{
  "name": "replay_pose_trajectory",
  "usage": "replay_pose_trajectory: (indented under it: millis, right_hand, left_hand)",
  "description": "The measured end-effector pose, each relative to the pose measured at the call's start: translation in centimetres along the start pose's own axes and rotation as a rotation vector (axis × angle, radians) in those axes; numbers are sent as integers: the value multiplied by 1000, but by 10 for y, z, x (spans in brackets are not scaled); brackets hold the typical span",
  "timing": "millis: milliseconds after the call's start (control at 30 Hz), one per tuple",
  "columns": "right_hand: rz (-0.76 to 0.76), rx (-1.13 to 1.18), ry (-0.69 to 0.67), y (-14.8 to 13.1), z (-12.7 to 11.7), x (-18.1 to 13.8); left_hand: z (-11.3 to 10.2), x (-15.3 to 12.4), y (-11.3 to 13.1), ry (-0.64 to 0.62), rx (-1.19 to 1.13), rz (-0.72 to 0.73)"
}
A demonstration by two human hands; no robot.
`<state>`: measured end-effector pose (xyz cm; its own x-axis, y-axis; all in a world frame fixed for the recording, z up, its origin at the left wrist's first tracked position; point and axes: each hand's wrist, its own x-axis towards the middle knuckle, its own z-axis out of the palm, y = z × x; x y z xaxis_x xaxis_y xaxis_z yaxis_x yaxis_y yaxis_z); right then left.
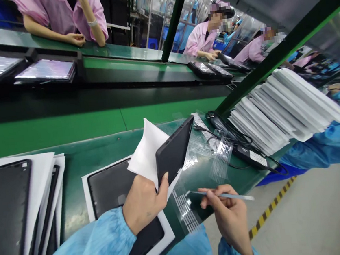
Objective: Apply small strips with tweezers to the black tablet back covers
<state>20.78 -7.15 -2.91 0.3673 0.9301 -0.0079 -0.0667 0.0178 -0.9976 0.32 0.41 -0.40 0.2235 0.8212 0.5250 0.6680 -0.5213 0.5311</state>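
Observation:
My left hand [147, 197] grips a black tablet back cover [174, 151], tilted up on edge, together with a white sheet [147, 146] behind it. In my right hand [228, 211] are metal tweezers [234, 196], pinched between thumb and fingers. Their tip points left, close to a clear strip of small silvery labels [186, 213] at the bench edge; whether it touches the strip I cannot tell. Below my left hand, another black cover [106, 192] lies flat on white paper.
Stacked black covers [5, 216] with white sheets stand at left. More clear label strips [222, 154], a black power adapter [250, 157] with cables and a stack of white sheets [287, 110] lie at right. Across the green line, people in pink sit near trays [47, 70].

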Motion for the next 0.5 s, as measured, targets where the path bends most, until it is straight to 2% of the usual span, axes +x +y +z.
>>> replay_pose_trajectory:
  millis: [100,333,500]
  right_hand:
    - [-11,35,60,-3,5,-2]
    - [82,35,47,17,46,-1]
    - [56,-24,48,20,53,-4]
  left_hand:
    - [1,0,-1,-1,-30,36]
    - [-2,2,-5,-16,48,145]
    - [0,-1,-4,-12,-12,73]
